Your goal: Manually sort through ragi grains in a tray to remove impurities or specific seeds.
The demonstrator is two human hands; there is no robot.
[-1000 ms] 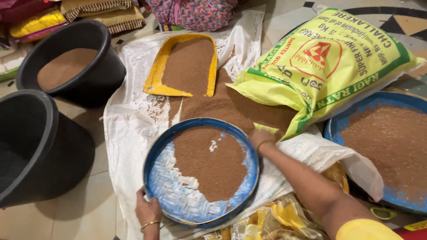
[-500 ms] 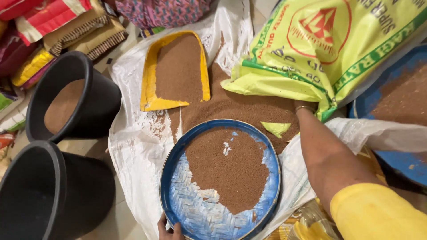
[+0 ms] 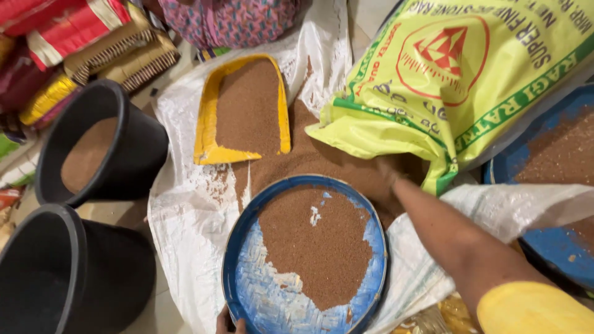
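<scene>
Brown fine grain lies on the round blue woven tray, which your left hand still grips at its near rim, while your right hand has moved from that rim into the loose grain pile under the green-yellow sack, its grip hidden.

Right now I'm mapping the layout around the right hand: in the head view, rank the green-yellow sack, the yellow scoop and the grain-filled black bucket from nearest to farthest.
From the right hand:
1. Green-yellow sack, right at the hand, its mouth just above.
2. Yellow scoop, to the left on the white sheet.
3. Black bucket, farthest left, beyond the scoop.
</scene>
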